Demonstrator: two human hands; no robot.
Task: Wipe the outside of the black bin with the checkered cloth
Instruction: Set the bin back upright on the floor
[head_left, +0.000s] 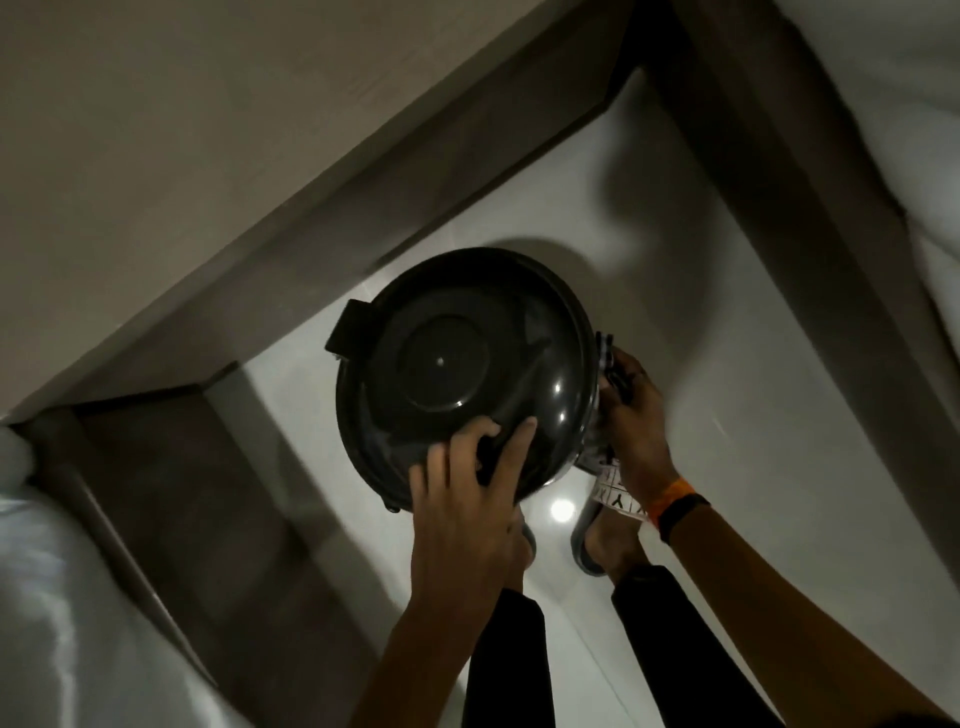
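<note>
The round black bin (457, 364) stands on the white tiled floor, seen from straight above with its glossy domed lid closed. My left hand (467, 499) rests on the near edge of the lid, fingers spread and pressing down. My right hand (631, 415) is at the bin's right side and presses the checkered cloth (605, 353) against the outer wall. Only a corner of the cloth shows above my fingers; another strip of it hangs below my wrist. The bin's side wall is mostly hidden under the lid.
A brown bed frame (291, 249) runs along the far side and wraps both ends of the narrow floor strip. White bedding (67, 597) lies at the left and top right. My slippered feet (597, 545) stand just behind the bin.
</note>
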